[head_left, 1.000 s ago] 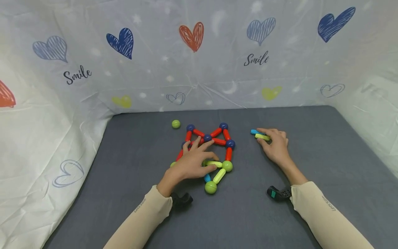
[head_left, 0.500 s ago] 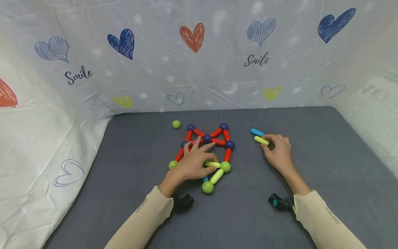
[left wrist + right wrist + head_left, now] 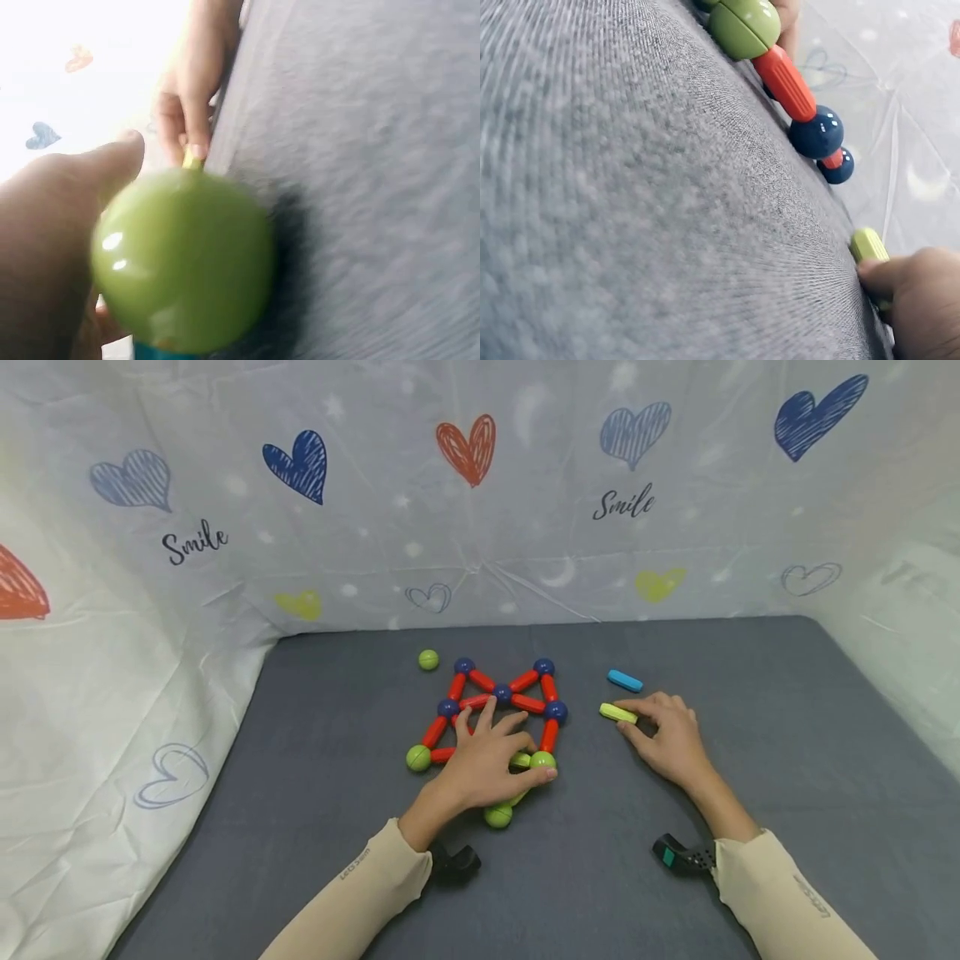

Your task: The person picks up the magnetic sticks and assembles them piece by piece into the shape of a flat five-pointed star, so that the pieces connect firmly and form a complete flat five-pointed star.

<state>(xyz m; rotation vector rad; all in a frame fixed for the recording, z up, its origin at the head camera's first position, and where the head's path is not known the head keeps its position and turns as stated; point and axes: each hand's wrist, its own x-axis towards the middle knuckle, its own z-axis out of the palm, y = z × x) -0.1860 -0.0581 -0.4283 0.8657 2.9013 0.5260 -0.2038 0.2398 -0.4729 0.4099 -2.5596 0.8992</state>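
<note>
My right hand [image 3: 669, 739] pinches a yellow-green magnetic rod [image 3: 618, 713] between thumb and fingertips, low over the table. In the right wrist view the thumb presses along that rod [image 3: 870, 246]. Over the front of a flat ball-and-rod figure lies my left hand [image 3: 480, 768], its thumb and index finger about the right-hand green ball [image 3: 543, 761] and its other fingers spread. Red rods [image 3: 550, 737] and dark blue balls [image 3: 556, 712] form the figure's back part. Another green ball [image 3: 497, 816] sits at the near tip; the left hand hides the rods behind it.
A loose blue rod [image 3: 625, 681] lies beyond the right hand. Behind the figure, a single green ball [image 3: 428, 660] rests on the grey tabletop [image 3: 585, 877]. A white printed cloth [image 3: 360, 527] hangs along the back and sides.
The yellow-green rod has come leftward and nearer in the right hand, away from the blue rod. The left thumb has shifted right to the green ball, and the figure's near tip has swung slightly left.
</note>
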